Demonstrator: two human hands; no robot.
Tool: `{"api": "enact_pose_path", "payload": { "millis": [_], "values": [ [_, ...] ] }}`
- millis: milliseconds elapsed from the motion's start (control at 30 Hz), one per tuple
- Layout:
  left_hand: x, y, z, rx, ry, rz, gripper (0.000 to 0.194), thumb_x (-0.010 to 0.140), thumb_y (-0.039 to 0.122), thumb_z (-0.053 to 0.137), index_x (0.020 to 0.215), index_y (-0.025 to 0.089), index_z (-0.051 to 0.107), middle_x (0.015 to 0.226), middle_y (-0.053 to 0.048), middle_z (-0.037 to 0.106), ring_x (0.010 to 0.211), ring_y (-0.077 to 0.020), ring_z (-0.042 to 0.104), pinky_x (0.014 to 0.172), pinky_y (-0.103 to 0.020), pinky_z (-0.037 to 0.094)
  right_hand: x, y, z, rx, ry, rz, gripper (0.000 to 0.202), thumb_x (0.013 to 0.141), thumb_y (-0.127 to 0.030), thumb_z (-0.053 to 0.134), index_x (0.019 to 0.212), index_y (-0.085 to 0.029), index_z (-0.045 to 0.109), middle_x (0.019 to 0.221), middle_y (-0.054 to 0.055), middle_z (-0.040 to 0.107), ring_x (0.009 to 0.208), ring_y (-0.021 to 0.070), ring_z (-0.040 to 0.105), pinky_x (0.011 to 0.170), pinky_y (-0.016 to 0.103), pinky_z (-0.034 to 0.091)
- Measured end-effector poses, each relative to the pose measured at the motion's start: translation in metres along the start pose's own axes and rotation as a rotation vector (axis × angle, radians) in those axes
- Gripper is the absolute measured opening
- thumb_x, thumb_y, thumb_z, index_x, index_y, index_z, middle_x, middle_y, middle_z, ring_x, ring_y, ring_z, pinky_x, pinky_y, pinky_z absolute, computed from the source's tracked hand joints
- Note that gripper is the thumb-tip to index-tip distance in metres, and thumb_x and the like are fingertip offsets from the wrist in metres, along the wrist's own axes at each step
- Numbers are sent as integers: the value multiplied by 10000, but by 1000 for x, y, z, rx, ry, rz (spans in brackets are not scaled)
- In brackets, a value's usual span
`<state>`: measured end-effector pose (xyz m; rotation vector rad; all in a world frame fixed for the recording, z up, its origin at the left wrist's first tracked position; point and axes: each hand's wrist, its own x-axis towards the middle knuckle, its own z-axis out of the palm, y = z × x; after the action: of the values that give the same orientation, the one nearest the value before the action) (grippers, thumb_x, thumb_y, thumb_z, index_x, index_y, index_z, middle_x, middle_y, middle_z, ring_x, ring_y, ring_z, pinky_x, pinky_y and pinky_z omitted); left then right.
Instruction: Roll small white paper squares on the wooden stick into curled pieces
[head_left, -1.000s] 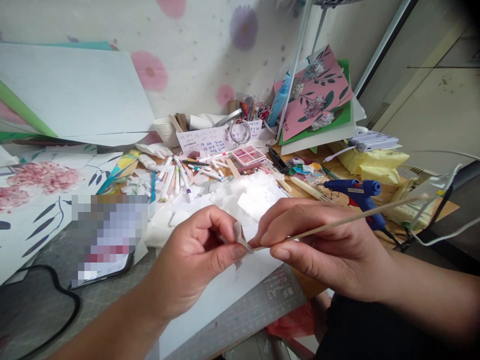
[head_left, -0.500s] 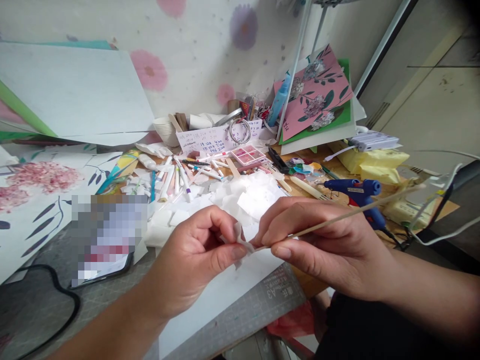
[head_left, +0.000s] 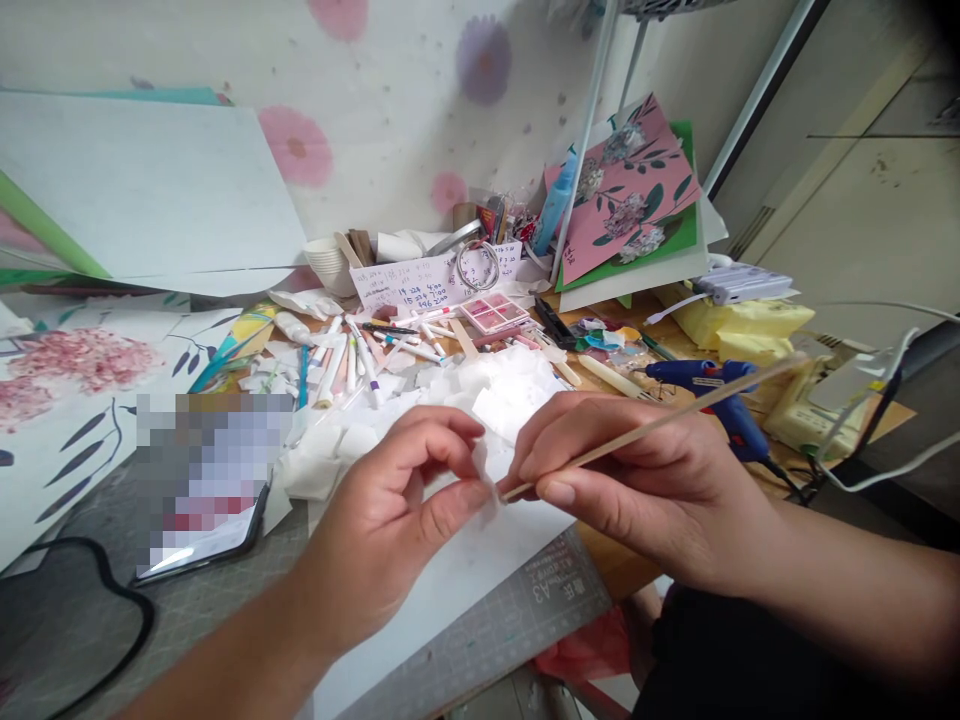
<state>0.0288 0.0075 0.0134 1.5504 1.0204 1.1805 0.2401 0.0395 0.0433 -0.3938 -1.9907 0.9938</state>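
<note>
Between thumb and fingers, my left hand pinches a small piece of thin white paper. My right hand grips a long thin wooden stick that slants up to the right. The stick's lower tip touches or nearly touches the white paper between both hands. A white sheet lies on the grey cutting mat below them. Behind the hands is a pile of white paper pieces.
A phone rests on the mat at left, near a black cable. Markers and a pink palette lie behind the paper pile. A blue glue gun stands at right, before a yellow package.
The paper piece looks more upright and spread, less crumpled at my left fingertips. The stick's tip has shifted slightly left and down, and my left fingers have loosened a little.
</note>
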Motion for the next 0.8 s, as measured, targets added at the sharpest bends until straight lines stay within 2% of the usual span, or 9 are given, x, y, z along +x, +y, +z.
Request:
{"api": "enact_pose_path", "payload": {
  "millis": [67, 133, 267, 400, 467, 600, 800],
  "values": [
    [0, 3, -2, 172, 26, 102, 128, 890, 260, 667, 762, 244, 670, 969, -8, 603, 974, -186, 558, 869, -249, 407, 0, 3, 1, 19, 34, 4, 86, 895, -88, 646, 872, -123, 720, 838, 84, 722, 835, 198, 707, 767, 349, 595],
    [0, 5, -3, 205, -17, 132, 120, 892, 324, 661, 797, 250, 665, 898, -1, 594, 890, -191, 565, 819, -266, 421, 0, 4, 2, 40, 59, 26, 96, 897, -100, 650, 863, -136, 732, 836, 75, 727, 833, 195, 711, 762, 344, 597],
    [-4, 4, -1, 148, -110, 41, 199, 819, 417, 732, 900, 267, 629, 892, 18, 632, 857, -205, 573, 767, -281, 441, 1, 4, 4, 50, 50, 77, 92, 902, -113, 646, 869, -123, 731, 855, 85, 728, 857, 194, 709, 782, 336, 590],
    [-6, 3, 3, 292, -9, -54, 106, 841, 318, 683, 805, 249, 612, 755, 39, 624, 734, -180, 551, 679, -274, 415, 0, 4, 6, -7, 27, 88, 89, 905, -122, 638, 891, -110, 724, 857, 92, 720, 842, 189, 707, 765, 322, 583],
    [-6, 3, 2, 320, 17, -119, 132, 867, 286, 623, 746, 236, 614, 689, 41, 597, 669, -169, 522, 629, -276, 388, 0, 6, 6, -31, 18, 85, 85, 905, -123, 638, 893, -112, 721, 856, 89, 721, 838, 184, 707, 757, 313, 582],
    [-4, -1, -2, 175, 30, -221, 175, 878, 302, 604, 723, 224, 628, 672, 35, 575, 661, -169, 491, 626, -286, 372, 1, 15, -1, 9, 40, 163, 96, 901, -154, 649, 866, -115, 729, 836, 82, 720, 805, 170, 705, 731, 297, 590],
    [4, -6, -4, -120, 128, -369, 178, 832, 274, 626, 671, 199, 633, 677, 11, 621, 716, -180, 510, 666, -301, 366, 1, 39, -15, 195, 207, 376, 179, 858, -303, 715, 775, -148, 682, 751, 36, 708, 701, 134, 716, 650, 249, 614]
  ]
}}
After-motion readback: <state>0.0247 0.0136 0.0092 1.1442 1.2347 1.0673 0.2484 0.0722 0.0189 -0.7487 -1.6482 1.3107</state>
